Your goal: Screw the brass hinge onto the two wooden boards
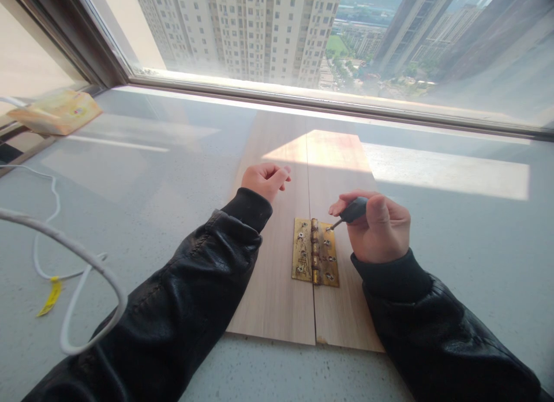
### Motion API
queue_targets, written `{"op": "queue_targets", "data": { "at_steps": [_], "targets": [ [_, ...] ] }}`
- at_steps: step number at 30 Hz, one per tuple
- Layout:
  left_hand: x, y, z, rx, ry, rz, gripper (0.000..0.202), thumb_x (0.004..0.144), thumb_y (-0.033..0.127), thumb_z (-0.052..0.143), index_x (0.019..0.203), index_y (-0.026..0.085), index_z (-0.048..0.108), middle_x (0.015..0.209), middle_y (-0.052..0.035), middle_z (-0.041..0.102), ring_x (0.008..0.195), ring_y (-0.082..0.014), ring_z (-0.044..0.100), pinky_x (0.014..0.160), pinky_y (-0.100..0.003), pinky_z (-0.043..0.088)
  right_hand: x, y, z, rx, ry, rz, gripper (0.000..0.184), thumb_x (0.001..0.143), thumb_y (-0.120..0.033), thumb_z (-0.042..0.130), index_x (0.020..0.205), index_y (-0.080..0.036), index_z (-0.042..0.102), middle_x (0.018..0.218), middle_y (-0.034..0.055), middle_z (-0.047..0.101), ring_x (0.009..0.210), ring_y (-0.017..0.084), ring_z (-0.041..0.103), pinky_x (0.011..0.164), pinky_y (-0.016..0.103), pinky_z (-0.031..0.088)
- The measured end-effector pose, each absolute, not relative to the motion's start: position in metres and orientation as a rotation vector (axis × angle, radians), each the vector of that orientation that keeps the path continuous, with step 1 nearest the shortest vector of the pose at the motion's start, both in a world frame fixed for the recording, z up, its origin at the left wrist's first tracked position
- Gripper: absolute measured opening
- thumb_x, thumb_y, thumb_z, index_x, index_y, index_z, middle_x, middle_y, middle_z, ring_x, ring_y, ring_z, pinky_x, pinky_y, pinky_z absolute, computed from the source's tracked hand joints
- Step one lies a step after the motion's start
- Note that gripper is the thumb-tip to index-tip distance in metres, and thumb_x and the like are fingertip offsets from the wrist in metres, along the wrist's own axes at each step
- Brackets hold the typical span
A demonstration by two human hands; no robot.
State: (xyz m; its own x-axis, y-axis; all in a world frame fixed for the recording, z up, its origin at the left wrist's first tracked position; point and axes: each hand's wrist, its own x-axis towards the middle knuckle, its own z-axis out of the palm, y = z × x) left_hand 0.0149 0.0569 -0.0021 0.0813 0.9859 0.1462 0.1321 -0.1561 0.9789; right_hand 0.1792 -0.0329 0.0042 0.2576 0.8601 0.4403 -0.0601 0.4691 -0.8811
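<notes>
My right hand [381, 226] is closed around the dark handle of a screwdriver [355, 209]. The screwdriver's shaft slants down to the left, its tip at the upper screw on the right leaf of a brass hinge [315, 252]. Several screw heads show on both leaves of this worn hinge. It lies unfolded across the seam between a left wooden board [277, 309] and a right wooden board [348, 324]. Above the left board, my left hand [265, 181] is closed with curled fingers. Whatever it may hold is hidden.
The boards lie on a pale speckled sill [186, 159] below a large window [259, 38]. At the left, a white cable [86, 252] loops over my left sleeve, with a yellow tag [51, 298] close by. A yellowish packet [58, 112] sits in the back left corner.
</notes>
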Motion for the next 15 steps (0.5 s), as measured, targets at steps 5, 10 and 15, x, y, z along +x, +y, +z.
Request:
{"op": "queue_targets", "data": {
  "at_steps": [5, 10, 15],
  "targets": [
    [0.0149, 0.0572, -0.0026, 1.458, 1.180, 1.198, 0.025, 0.078, 0.030, 0.060, 0.057, 0.016, 0.064, 0.045, 0.0042, 0.051, 0.043, -0.0061, 0.043, 0.048, -0.023, 0.033, 0.1717, -0.0335, 0.0071, -0.780, -1.136, 0.977, 0.039, 0.089, -0.049, 0.048, 0.074, -0.022, 0.071, 0.054, -0.0005, 0.054, 0.053, 0.013, 0.054, 0.056, 0.032, 0.044],
    [0.0154, 0.0564, -0.0019, 1.452, 1.173, 1.200, 0.025, 0.078, 0.030, 0.060, 0.057, 0.017, 0.063, 0.045, 0.0045, 0.051, 0.043, -0.0059, 0.042, 0.047, -0.023, 0.033, 0.1705, -0.0332, 0.0088, -0.744, -1.108, 1.043, 0.052, 0.084, -0.064, 0.043, 0.061, -0.021, 0.060, 0.050, -0.0032, 0.038, 0.051, 0.013, 0.041, 0.055, 0.032, 0.037],
    [0.0153, 0.0568, -0.0026, 1.463, 1.171, 1.200, 0.026, 0.078, 0.031, 0.060, 0.056, 0.017, 0.063, 0.045, 0.0041, 0.051, 0.043, -0.0061, 0.042, 0.047, -0.023, 0.033, 0.1742, -0.0341, 0.0085, -0.708, -1.035, 1.066, 0.024, 0.079, -0.046, 0.061, 0.077, -0.022, 0.061, 0.052, -0.0048, 0.045, 0.051, 0.012, 0.042, 0.056, 0.030, 0.036]
  ]
}}
